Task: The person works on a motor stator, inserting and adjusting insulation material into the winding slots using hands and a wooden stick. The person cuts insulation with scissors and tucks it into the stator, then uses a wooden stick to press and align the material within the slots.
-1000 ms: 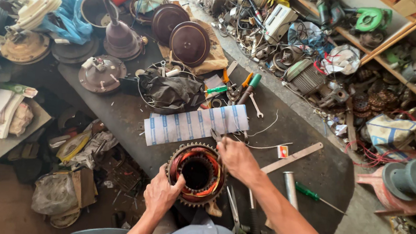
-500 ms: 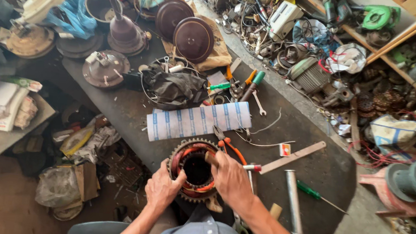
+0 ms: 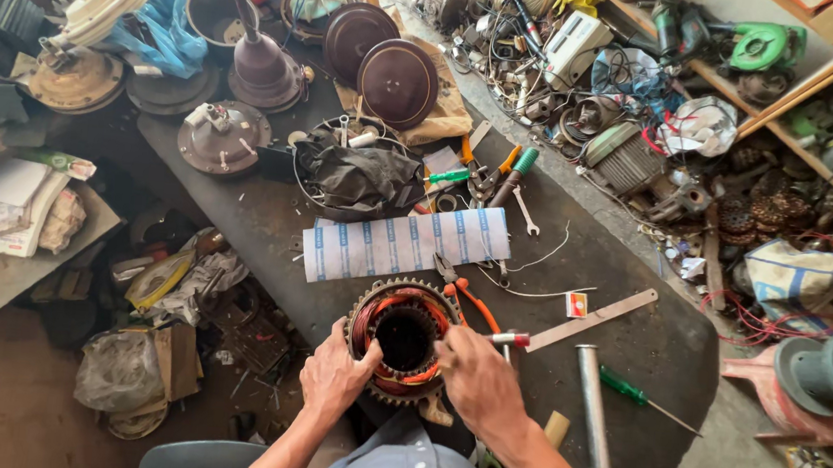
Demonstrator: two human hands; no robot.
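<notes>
A round motor stator (image 3: pixel 402 338) with copper-red windings and a toothed metal rim lies on the dark workbench (image 3: pixel 647 355) right in front of me. My left hand (image 3: pixel 336 376) grips its left rim. My right hand (image 3: pixel 479 375) rests on its right rim, fingers curled over the edge. Just behind the stator lies a white sheet with blue stripes (image 3: pixel 406 243). Orange-handled pliers (image 3: pixel 463 293) sit at the stator's upper right.
A metal tube (image 3: pixel 592 410), a green screwdriver (image 3: pixel 643 396) and a flat metal ruler (image 3: pixel 595 320) lie to the right. Brown fan covers (image 3: pixel 395 82), a black bag (image 3: pixel 356 174) and several hand tools sit farther back. Scrap parts crowd the right side and floor.
My right hand has drawn back from the striped sheet's edge onto the stator's right rim. My left hand has stayed on the left rim. The view has shifted slightly.
</notes>
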